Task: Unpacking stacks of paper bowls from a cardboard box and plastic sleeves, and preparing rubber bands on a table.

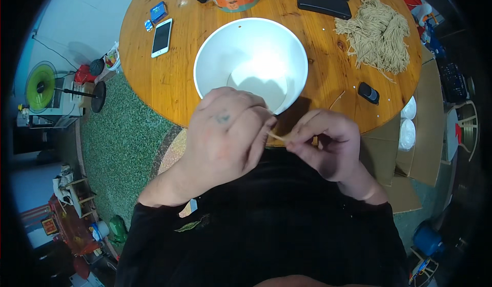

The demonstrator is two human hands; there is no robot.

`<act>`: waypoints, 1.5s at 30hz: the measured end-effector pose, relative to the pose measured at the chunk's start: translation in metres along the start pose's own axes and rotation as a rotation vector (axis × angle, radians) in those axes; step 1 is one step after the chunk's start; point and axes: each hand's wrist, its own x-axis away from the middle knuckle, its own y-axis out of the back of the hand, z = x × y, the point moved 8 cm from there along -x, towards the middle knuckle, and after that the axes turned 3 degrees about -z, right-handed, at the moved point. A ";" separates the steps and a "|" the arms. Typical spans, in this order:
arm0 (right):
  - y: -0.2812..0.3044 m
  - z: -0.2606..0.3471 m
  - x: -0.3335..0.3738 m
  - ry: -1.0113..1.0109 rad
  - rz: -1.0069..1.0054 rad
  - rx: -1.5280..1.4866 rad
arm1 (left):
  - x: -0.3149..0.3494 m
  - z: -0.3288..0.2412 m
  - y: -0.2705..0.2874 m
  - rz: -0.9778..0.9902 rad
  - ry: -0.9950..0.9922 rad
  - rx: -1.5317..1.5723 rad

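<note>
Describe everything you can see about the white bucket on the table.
The white bucket is round, smooth and plastic-looking, with a thin rim and a small hole high in its far wall. It appears to stand upright near the close edge of the round wooden table, mouth up. Strong light glares inside, and shadow covers part of its bottom; nothing shows in the visible interior. The left hand hides part of the near rim; whether they touch is unclear.

Both forearms (169,187) angle inward from below; the left grip (223,131), back upward, pinches near the right grip (330,141), whose fingers (313,122) curl toward its thumb (309,154).
</note>
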 end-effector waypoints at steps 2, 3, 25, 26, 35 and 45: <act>-0.001 0.004 -0.001 -0.135 0.048 0.010 | 0.007 0.014 0.008 -0.041 0.073 0.010; -0.003 -0.001 0.000 -0.273 0.092 0.020 | 0.010 0.024 0.015 -0.039 0.128 -0.008; -0.035 0.008 0.005 -0.590 0.312 -0.587 | 0.036 0.142 0.111 -0.399 0.475 -0.549; -0.032 0.013 -0.006 -0.564 0.237 -0.573 | 0.051 0.130 0.115 -0.506 0.479 -0.491; 0.011 0.005 -0.062 -0.222 -0.139 -0.896 | 0.039 0.076 0.024 -0.171 0.088 -0.327; 0.002 -0.009 -0.046 -0.099 -0.222 -0.576 | 0.046 0.096 0.062 -0.215 0.069 -0.127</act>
